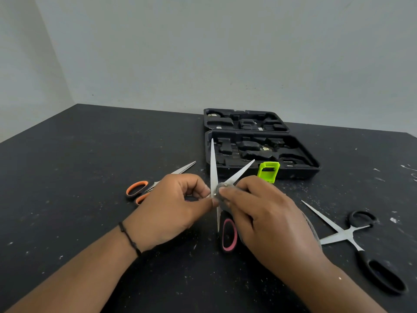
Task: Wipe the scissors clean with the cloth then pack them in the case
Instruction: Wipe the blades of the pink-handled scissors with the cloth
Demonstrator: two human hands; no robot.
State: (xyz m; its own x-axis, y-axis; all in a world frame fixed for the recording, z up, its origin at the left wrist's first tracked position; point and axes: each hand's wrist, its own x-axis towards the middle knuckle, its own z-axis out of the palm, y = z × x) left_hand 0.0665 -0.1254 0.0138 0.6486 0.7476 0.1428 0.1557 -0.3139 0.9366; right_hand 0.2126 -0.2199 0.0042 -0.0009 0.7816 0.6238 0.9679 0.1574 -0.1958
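Left hand [171, 206]: nearest the camera with the right; thumb and fingers pinch the pink scissors at the pivot; a dark cord circles the wrist.
Orange scissors [155, 184]: lie closed on the table [67, 177], left of the hands, partly hidden behind the left hand.
Pink scissors [214, 168]: held blades spread wide, tips pointing away, pink handle loop [229, 234] low between the hands.
Cloth [223, 188]: grey, bunched at the pivot under the right fingers.
Right hand [266, 213]: fingers curled, gripping the cloth against the blades.
Case [259, 150]: open, black, lying beyond the hands, green latch [268, 171] at its near edge.
Black scissors [352, 236]: lie open, far right.
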